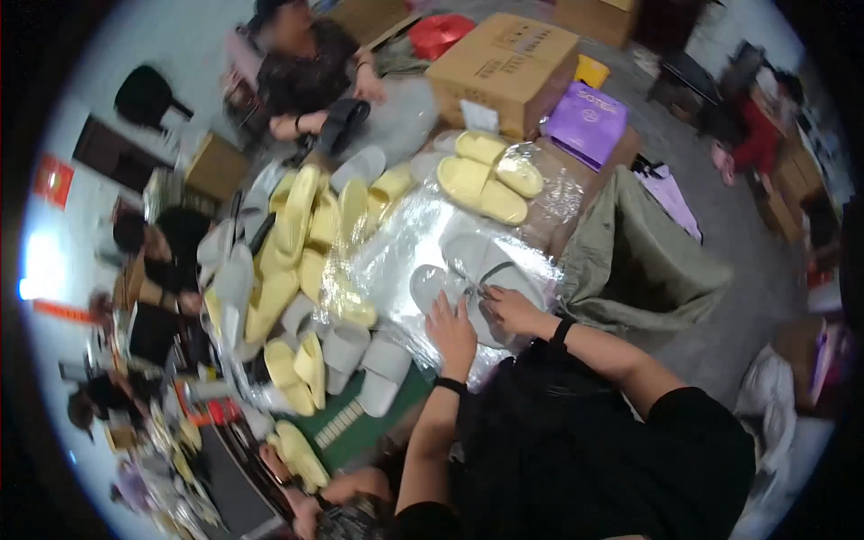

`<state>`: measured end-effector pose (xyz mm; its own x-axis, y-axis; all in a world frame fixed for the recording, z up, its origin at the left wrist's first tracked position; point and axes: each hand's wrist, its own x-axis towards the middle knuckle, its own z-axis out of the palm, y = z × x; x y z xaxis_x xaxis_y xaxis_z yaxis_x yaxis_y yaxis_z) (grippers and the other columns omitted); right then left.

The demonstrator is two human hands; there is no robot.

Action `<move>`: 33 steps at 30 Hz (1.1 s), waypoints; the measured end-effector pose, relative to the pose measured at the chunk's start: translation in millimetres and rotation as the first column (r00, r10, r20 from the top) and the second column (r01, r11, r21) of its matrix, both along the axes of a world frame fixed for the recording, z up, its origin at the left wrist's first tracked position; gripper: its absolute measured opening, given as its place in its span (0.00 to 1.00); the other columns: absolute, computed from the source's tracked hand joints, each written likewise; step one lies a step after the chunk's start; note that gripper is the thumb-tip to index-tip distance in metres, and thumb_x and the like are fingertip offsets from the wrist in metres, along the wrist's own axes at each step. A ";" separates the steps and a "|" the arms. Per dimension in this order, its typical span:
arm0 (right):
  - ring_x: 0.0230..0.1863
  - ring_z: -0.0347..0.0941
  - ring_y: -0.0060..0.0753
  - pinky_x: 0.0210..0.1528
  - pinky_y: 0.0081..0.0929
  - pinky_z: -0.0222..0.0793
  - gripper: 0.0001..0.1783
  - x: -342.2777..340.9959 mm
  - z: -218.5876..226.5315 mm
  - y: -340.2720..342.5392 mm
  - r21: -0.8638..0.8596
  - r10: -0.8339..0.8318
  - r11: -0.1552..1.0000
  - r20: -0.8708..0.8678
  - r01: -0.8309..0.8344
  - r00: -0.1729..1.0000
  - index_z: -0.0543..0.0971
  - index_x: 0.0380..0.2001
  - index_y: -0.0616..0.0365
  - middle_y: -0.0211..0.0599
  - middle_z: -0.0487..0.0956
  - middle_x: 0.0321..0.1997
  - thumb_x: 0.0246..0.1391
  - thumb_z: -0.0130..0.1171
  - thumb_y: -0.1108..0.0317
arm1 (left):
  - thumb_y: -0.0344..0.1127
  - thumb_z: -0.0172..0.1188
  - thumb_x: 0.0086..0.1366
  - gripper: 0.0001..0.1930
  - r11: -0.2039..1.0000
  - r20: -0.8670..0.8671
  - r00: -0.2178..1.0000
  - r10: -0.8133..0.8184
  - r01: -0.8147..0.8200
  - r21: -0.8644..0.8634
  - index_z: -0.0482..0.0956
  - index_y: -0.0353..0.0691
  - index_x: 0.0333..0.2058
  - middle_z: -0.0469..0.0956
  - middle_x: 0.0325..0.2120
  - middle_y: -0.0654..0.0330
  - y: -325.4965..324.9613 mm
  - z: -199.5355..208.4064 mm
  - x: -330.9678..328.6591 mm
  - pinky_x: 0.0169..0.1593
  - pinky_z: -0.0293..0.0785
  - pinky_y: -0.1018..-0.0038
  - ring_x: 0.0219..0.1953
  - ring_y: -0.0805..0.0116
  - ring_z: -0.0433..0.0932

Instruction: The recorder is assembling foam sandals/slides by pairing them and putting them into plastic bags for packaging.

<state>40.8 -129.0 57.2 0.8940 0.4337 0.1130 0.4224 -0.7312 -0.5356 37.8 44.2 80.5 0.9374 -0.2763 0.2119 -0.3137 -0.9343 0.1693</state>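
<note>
A pair of light grey slippers [472, 255] lies on a shiny clear plastic sheet [387, 247] in front of me. My left hand [452, 335] rests with its fingers spread on the near edge of the left slipper. At the strap of the right slipper, my right hand [517, 311] has its fingertips bent in around the edge. Beyond them sits a pair of yellow slippers [486, 191] on the same plastic. Part of the grey pair is covered by my fingers.
Yellow and grey slippers are heaped at the left [292, 234]. A cardboard box [504, 67] and purple bag [587, 124] stand at the back; an olive cloth sack [648, 261] is at the right. Across the table a person [315, 76] handles a black slipper [342, 124].
</note>
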 end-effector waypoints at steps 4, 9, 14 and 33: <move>0.38 0.69 0.51 0.39 0.40 0.65 0.10 26.0 18.8 -20.2 0.095 0.005 0.995 -0.184 0.012 0.983 0.74 0.30 0.61 0.48 0.72 0.42 0.42 0.53 0.70 | 0.32 0.54 0.51 0.23 0.969 0.077 0.967 0.244 -0.245 0.001 0.66 0.35 0.48 0.63 0.51 0.46 4.8 -20.0 -6.6 0.48 0.60 0.56 0.50 0.50 0.63; 0.41 0.67 0.49 0.42 0.39 0.62 0.15 57.7 20.5 -58.5 0.157 -0.262 0.954 0.030 0.254 0.965 0.70 0.38 0.59 0.46 0.71 0.39 0.46 0.56 0.66 | 0.40 0.57 0.52 0.11 0.868 -0.090 0.864 0.496 -0.489 0.086 0.70 0.40 0.29 0.70 0.30 0.55 -1.2 -12.7 -23.2 0.37 0.66 0.63 0.37 0.57 0.70; 0.45 0.66 0.50 0.47 0.38 0.62 0.20 104.7 19.2 -69.0 0.091 -0.069 0.995 0.209 0.050 0.975 0.68 0.45 0.57 0.46 0.70 0.42 0.47 0.56 0.68 | 0.40 0.55 0.55 0.09 0.855 -0.035 0.857 0.515 -0.510 0.087 0.70 0.42 0.26 0.73 0.20 0.58 -9.8 -33.1 -35.2 0.24 0.71 0.65 0.22 0.58 0.75; 0.35 0.73 0.46 0.34 0.40 0.70 0.16 159.3 -9.5 -57.3 -0.583 0.232 0.803 0.116 -0.124 0.966 0.68 0.41 0.56 0.41 0.74 0.33 0.45 0.50 0.72 | 0.33 0.47 0.59 0.05 0.899 -0.241 0.882 0.404 -0.431 -0.072 0.69 0.39 0.30 0.75 0.26 0.54 4.8 -33.8 -16.3 0.29 0.73 0.62 0.28 0.54 0.76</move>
